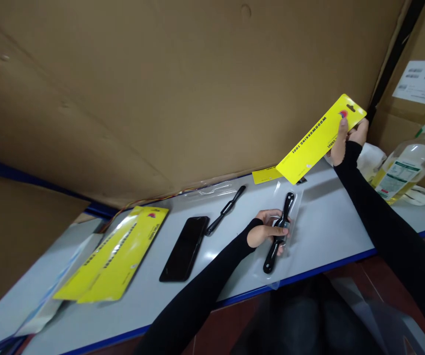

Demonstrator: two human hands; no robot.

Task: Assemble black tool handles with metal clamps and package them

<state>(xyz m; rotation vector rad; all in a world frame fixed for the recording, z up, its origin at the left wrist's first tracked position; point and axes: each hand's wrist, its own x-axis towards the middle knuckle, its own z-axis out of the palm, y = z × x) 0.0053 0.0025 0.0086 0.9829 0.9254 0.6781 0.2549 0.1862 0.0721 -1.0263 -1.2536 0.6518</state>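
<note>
My left hand is closed around a black spokeshave, which has a clear plastic blister around it. The tool is held at a slant over the front part of the table. Raised to the right, my right hand pinches the top end of a yellow card printed "WOODWORKING TOOL", thumb on its face. The card's lower end hangs just beyond the blister. Another black spokeshave lies on the table left of my left hand, beside a black phone.
Several yellow cards lie overlapping at the left. Another yellow card and an empty clear blister are by the cardboard wall. A bottle of yellow liquid stands at the right. The table's blue edge runs in front of me.
</note>
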